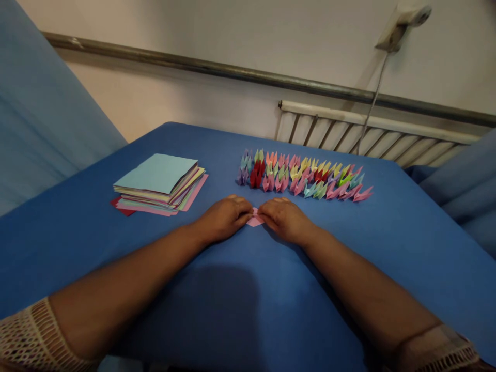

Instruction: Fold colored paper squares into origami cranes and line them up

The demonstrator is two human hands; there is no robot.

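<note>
A small piece of folded pink paper (256,221) lies on the blue table between my two hands. My left hand (227,218) is closed on its left side, thumb and fingers pinching the paper. From the other side my right hand (285,219) pinches the right edge in the same way. Both hands rest low on the tabletop, and they cover much of the paper, so only its middle and lower point show. Just beyond my hands stand several rows of folded paper cranes (302,175) in many colours.
A stack of square coloured paper (158,175), light blue on top, sits left of my hands. The blue table (240,310) reaches back toward a wall with a pipe (194,63) and a white radiator (333,121). Blue curtains (50,103) hang at the sides.
</note>
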